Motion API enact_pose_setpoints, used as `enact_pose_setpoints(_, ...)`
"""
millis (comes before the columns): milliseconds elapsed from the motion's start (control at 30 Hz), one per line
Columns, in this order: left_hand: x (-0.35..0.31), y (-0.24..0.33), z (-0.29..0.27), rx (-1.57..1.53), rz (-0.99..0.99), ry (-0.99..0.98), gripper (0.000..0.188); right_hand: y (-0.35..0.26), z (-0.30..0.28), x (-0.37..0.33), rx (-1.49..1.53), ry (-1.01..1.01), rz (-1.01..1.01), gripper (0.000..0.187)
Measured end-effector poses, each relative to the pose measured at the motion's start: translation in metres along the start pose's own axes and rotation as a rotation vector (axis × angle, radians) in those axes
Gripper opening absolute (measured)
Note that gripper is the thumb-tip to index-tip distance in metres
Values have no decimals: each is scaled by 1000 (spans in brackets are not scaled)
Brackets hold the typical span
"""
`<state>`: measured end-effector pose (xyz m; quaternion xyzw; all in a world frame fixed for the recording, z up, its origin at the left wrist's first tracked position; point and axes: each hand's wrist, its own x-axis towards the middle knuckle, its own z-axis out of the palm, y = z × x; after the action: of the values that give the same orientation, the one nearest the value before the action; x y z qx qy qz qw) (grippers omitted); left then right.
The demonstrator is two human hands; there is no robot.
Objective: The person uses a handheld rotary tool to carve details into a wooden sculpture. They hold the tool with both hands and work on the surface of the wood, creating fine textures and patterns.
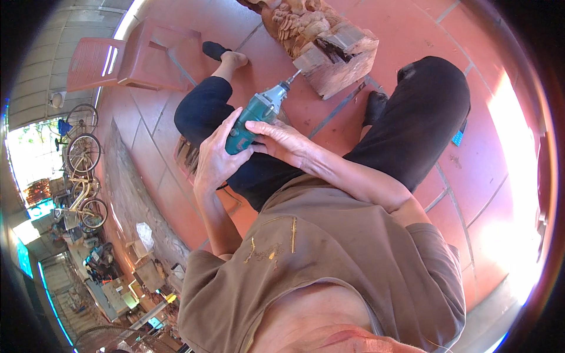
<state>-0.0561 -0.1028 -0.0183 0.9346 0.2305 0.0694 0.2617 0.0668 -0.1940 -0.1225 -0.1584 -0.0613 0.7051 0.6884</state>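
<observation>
A green die grinder (pixel 259 115) with a grey metal nose and a thin bit is held between my two hands, in front of my lap. My left hand (pixel 216 156) is wrapped round the left side and back end of its body. From the right, my right hand (pixel 282 141) grips it, the thumb lying across the green housing and the other fingers partly hidden beneath. The bit points up and to the right, close to the squared end of a carved wooden block (pixel 335 62); I cannot tell whether they touch.
The carved block lies on red floor tiles (pixel 406 35) between my outstretched legs. A reddish plastic chair (pixel 153 56) is at upper left. Bicycles (pixel 83 154) and a cluttered workbench (pixel 106 291) line the left side. A long weathered plank (pixel 138 182) lies nearer. A small blue object (pixel 458 138) lies by my right leg.
</observation>
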Motion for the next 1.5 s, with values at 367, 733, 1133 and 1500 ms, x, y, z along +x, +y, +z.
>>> enact_pose_setpoints(367, 6, -18, 7, -78, -53, -18, 79, -2, -5, 7, 50, 69, 61, 45)
enact_pose_setpoints(733, 20, -17, 4, -70, -54, -62, 79, -4, -12, 13, 133, 84, 45, 41)
enact_pose_setpoints(1133, 24, -17, 2, -37, -31, -78, 78, -6, -10, 13, 173, 73, 44, 41)
enact_pose_setpoints(1500, 27, -18, 4, -48, -27, -75, 78, -6, -12, 15, 181, 86, 40, 39)
